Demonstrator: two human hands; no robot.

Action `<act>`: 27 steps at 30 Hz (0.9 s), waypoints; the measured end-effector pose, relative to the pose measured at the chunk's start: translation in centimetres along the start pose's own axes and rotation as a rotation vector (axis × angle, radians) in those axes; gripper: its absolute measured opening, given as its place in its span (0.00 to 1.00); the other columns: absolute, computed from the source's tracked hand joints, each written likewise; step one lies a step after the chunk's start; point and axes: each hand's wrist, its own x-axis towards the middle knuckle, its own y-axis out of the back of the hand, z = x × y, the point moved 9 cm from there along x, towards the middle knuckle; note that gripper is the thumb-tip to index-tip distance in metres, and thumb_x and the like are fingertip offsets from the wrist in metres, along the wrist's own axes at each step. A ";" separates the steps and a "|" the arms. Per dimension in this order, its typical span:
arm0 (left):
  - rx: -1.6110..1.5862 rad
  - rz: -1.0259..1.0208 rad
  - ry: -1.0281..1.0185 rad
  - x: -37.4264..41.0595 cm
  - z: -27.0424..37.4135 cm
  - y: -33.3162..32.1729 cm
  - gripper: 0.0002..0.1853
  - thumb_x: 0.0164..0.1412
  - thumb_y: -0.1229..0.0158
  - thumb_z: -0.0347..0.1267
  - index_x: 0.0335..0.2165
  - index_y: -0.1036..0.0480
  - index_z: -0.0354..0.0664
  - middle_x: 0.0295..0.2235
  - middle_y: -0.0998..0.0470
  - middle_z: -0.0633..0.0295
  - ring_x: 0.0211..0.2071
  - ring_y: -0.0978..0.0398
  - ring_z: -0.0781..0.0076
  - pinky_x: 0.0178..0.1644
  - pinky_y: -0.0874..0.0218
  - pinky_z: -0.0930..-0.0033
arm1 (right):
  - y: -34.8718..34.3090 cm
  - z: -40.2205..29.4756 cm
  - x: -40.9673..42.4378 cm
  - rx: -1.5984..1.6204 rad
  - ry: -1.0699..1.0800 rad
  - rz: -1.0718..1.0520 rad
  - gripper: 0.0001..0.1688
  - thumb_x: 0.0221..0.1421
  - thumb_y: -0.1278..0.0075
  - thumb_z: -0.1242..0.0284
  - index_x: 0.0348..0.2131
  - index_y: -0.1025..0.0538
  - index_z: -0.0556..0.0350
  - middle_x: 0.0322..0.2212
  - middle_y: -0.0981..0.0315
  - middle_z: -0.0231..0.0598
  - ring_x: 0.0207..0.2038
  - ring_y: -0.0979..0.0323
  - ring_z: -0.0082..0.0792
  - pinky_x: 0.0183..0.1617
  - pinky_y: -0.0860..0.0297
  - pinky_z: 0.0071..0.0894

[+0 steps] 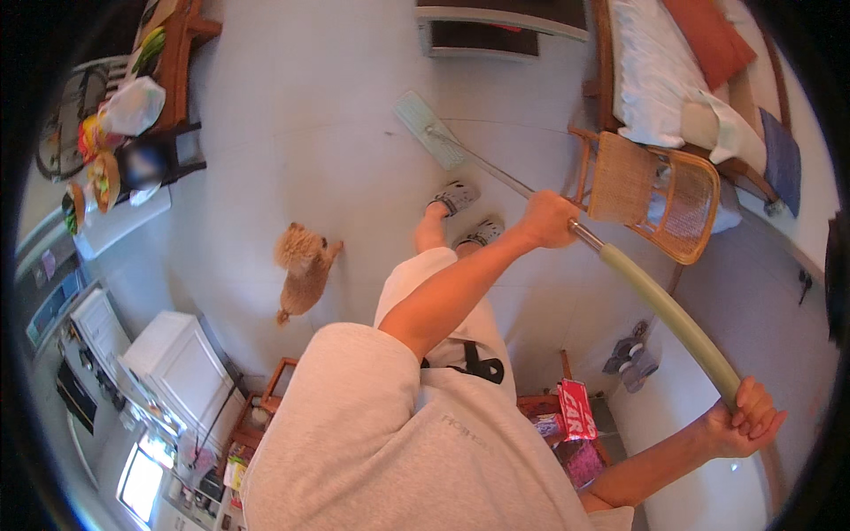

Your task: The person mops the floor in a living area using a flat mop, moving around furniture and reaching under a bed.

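Note:
A flat mop with a pale green pad (pixel 430 130) lies on the floor ahead of my feet. Its thin metal pole runs back to a thick green handle sleeve (pixel 671 315). My left hand (pixel 550 219) is closed around the metal pole just below the sleeve, with the arm reaching across my body. Out at the lower right, my right hand (pixel 747 418) grips the top end of the green sleeve. The pole slants from the pad up to the right. My grey clogs (pixel 455 198) stand just behind the pad.
A curly brown dog (pixel 307 272) stands on the floor to my left. A rattan chair (pixel 654 192) is close to the pole on the right, beside a wooden sofa with a white cover (pixel 647 73). A white cabinet (pixel 179 365) and a table edge (pixel 176 73) are at left.

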 end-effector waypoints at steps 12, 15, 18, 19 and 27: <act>0.477 -0.245 0.363 -20.6 -20.5 14.3 0.08 0.37 0.39 0.35 0.14 0.28 0.45 0.17 0.27 0.53 0.23 0.28 0.49 0.26 0.37 0.54 | -9.9 19.0 -19.0 0.330 -0.384 -0.299 0.29 0.66 0.68 0.63 0.11 0.43 0.50 0.08 0.45 0.31 0.12 0.46 0.29 0.27 0.40 0.35; 0.391 -0.168 0.327 -21.0 -18.1 14.1 0.08 0.34 0.40 0.33 0.12 0.32 0.44 0.15 0.29 0.52 0.21 0.30 0.47 0.25 0.40 0.53 | -7.6 16.6 -20.3 0.344 -0.345 -0.376 0.29 0.65 0.68 0.64 0.11 0.45 0.47 0.08 0.48 0.30 0.13 0.47 0.28 0.28 0.40 0.35; 0.292 0.004 0.090 -19.9 -10.7 11.6 0.08 0.32 0.39 0.32 0.11 0.33 0.45 0.14 0.31 0.52 0.20 0.31 0.46 0.25 0.40 0.53 | -2.3 11.5 -18.8 0.288 -0.138 -0.404 0.28 0.65 0.67 0.64 0.11 0.47 0.44 0.07 0.51 0.27 0.13 0.49 0.27 0.27 0.41 0.32; 0.305 -0.050 0.132 -19.3 -9.2 9.6 0.08 0.32 0.39 0.32 0.11 0.33 0.45 0.14 0.31 0.53 0.20 0.31 0.47 0.26 0.39 0.53 | 0.1 9.5 -18.3 0.203 -0.021 -0.391 0.28 0.64 0.65 0.65 0.11 0.47 0.44 0.07 0.49 0.27 0.11 0.50 0.26 0.24 0.43 0.32; 0.297 -0.250 -0.110 -18.6 6.9 -6.9 0.07 0.32 0.39 0.33 0.12 0.31 0.46 0.14 0.29 0.57 0.21 0.29 0.52 0.29 0.39 0.56 | 23.1 0.0 -21.0 0.411 -0.063 -0.044 0.28 0.66 0.67 0.65 0.11 0.48 0.42 0.08 0.53 0.26 0.13 0.54 0.22 0.25 0.48 0.26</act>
